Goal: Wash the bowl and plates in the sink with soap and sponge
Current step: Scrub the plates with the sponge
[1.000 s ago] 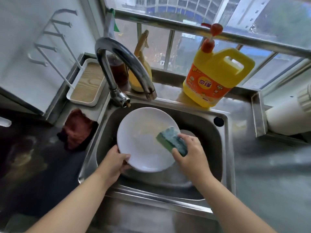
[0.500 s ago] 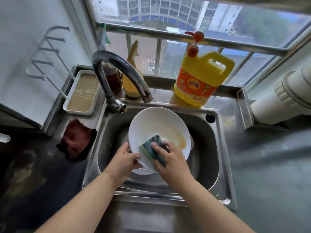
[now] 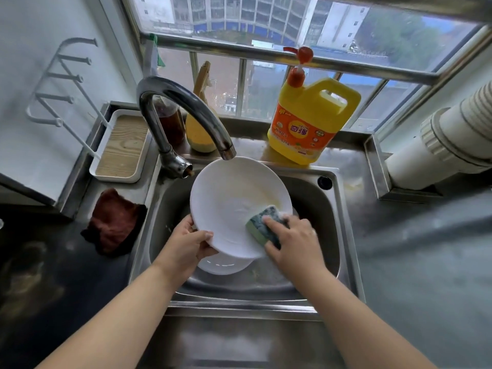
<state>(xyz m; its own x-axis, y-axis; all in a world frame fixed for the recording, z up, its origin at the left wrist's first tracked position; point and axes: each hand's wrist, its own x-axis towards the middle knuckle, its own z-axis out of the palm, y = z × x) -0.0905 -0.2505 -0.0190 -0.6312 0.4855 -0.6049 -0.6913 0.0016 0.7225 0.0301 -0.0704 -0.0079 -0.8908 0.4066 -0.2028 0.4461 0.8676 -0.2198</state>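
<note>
A white plate (image 3: 229, 198) is tilted up over the steel sink (image 3: 343, 235), just below the faucet spout. My left hand (image 3: 186, 246) grips its lower left rim, thumb on the face. My right hand (image 3: 292, 241) holds a green and blue sponge (image 3: 262, 226) and presses it on the plate's lower right part, where there is foam and a yellowish smear. Under the plate lies another white dish (image 3: 223, 265), mostly hidden. A yellow soap jug (image 3: 311, 121) with a red pump stands behind the sink.
The curved faucet (image 3: 183, 110) arches over the plate's top edge. A brown rag (image 3: 114, 222) lies left of the sink, with a white tray (image 3: 119, 147) behind it. Two bottles stand behind the faucet. A white pipe (image 3: 439, 145) sits at the right.
The sponge went from the plate's right edge to its lower middle and is back at the lower right. The plate stays tilted in my left hand.
</note>
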